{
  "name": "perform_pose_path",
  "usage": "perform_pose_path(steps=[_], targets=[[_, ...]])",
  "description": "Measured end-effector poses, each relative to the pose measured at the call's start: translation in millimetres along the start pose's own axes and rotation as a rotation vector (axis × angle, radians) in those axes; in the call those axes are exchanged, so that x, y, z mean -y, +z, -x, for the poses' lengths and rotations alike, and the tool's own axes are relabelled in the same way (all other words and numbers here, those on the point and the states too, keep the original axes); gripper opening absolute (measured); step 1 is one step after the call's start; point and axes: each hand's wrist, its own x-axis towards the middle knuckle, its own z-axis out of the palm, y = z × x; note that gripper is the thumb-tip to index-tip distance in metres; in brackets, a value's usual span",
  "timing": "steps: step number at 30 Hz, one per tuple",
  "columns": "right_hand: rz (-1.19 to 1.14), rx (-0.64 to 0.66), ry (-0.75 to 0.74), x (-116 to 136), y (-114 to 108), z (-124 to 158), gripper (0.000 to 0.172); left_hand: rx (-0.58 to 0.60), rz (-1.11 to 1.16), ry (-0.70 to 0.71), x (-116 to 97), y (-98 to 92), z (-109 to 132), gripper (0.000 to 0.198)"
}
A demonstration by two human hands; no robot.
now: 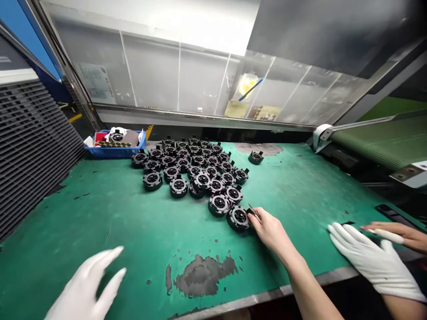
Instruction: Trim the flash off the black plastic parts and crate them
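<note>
My left hand point(88, 284), in a white glove, hovers over the near left of the green mat with thumb and fingers apart. Nothing is in it. My bare right hand point(267, 229) grips what looks like a pair of thin metal tweezers point(254, 212). Its fingertips are beside the raised tab of a black round part point(239, 218), the nearest of the group. Whether they touch that tab I cannot tell. Behind it, several similar round parts point(178, 186) with grey rings and upright tabs stand close together, and one point(203, 180) rests on top of others.
At the right, a co-worker's gloved hand point(363, 253) and bare hand point(393, 233) are over the mat. A blue bin point(115, 152) stands back left, near a black grille point(30, 142). One round part point(255, 157) sits apart. A green conveyor point(383, 138) runs along the right.
</note>
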Motion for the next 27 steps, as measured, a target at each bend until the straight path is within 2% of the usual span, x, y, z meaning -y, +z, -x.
perform_pose_path(steps=[2, 4, 6, 8, 11, 16, 20, 24, 27], targets=[[-0.009, -0.052, -0.011, 1, -2, 2, 0.035, 0.010, 0.054, 0.144, -23, 6.1, -45, 0.045], [-0.013, -0.092, -0.032, 6, -6, 1, 0.037, -0.012, 0.048, 0.241, -46, 12.6, -100, 0.040], [-0.015, -0.109, -0.064, 14, -9, -3, 0.038, -0.014, -0.021, 0.191, -61, 15.7, -156, 0.037], [-0.018, -0.098, -0.113, 28, -13, -9, 0.037, -0.039, -0.074, 0.112, -66, 15.0, -205, 0.038], [-0.022, -0.045, -0.211, 56, -15, -22, 0.036, -0.002, -0.122, 0.032, -64, 13.6, -254, 0.049], [0.016, 0.032, -0.328, 109, -14, -68, 0.034, 0.210, -0.186, 0.014, -74, 23.5, -287, 0.060], [0.091, 0.074, -0.377, 142, -9, -115, 0.036, 0.360, -0.236, 0.055, -86, 31.3, -303, 0.049], [0.184, 0.147, -0.458, 163, -3, -154, 0.037, 0.453, -0.245, 0.128, -91, 32.6, -314, 0.039], [0.250, 0.212, -0.511, 169, 1, -175, 0.027, 0.494, -0.235, 0.152, -95, 31.0, -319, 0.038]])
